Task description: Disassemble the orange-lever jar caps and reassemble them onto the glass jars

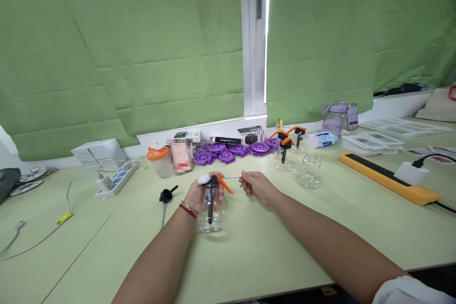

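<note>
1. We have the table (270,242) spread beneath everything, with a lidless jar (308,175) standing upright beyond the right grip and well apart from it.
2. Before us, near the table's front edge, the clear jar (218,217) stands upright or nearly so, its long axis running up and down; whether its base touches the table we cannot tell.
3. Our left grip (194,195) is wrapped around the upper jar from behind, palm on its left and fingers showing on its right, so this is the hand nearer the top.
4. Our right grip (260,185) sits to the right of the jar, apart from it, with thumb and forefinger pinched together on a rod.
5. The black stem (210,206) hangs inside the jar, nearly parallel to its upright axis.
6. At the jar's mouth is the black cap (213,182), directly left of the right grip.
7. The orange lever (225,185) slopes down and right from the cap, into the gap between our hands.
8. The thin metal rod (233,177) runs nearly level from the right fingertips towards the cap, crosswise to the jar; we cannot see whether its left end is seated.
</note>
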Demonstrator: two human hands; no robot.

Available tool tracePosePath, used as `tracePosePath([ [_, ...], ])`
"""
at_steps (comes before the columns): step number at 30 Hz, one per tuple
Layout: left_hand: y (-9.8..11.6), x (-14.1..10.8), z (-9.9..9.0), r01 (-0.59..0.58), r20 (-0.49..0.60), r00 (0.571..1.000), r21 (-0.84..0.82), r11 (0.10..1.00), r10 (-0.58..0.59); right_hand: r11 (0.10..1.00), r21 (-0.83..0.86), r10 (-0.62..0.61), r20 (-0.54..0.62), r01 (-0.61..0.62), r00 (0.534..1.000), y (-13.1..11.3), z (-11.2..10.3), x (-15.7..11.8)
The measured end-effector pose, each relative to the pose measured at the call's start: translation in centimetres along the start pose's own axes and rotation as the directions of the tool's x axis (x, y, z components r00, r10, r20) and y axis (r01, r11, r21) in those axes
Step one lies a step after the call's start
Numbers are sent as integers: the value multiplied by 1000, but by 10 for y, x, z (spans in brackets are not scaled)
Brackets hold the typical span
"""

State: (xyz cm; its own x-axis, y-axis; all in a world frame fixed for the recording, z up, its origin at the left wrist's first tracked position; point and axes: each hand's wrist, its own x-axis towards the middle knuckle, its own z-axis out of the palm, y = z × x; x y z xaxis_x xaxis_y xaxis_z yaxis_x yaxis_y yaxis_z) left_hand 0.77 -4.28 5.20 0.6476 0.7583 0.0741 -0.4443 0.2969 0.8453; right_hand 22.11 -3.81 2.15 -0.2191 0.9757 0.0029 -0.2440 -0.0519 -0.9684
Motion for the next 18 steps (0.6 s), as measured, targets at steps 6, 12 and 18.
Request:
tracePosePath([
  [6, 0, -1, -1, 2, -2, 1000, 10, 1000, -2, 998, 30, -63, 5, 62, 998, 1, 0, 1],
  [12, 0, 0, 0, -1, -5, 1000, 0, 1000, 1, 989, -19, -147, -75, 146, 986, 1, 1, 2],
  [18, 5, -2, 0, -56, -72, 996, -93, 994, 49, 807, -545, -317, -76, 227, 945, 0, -19, 8],
])
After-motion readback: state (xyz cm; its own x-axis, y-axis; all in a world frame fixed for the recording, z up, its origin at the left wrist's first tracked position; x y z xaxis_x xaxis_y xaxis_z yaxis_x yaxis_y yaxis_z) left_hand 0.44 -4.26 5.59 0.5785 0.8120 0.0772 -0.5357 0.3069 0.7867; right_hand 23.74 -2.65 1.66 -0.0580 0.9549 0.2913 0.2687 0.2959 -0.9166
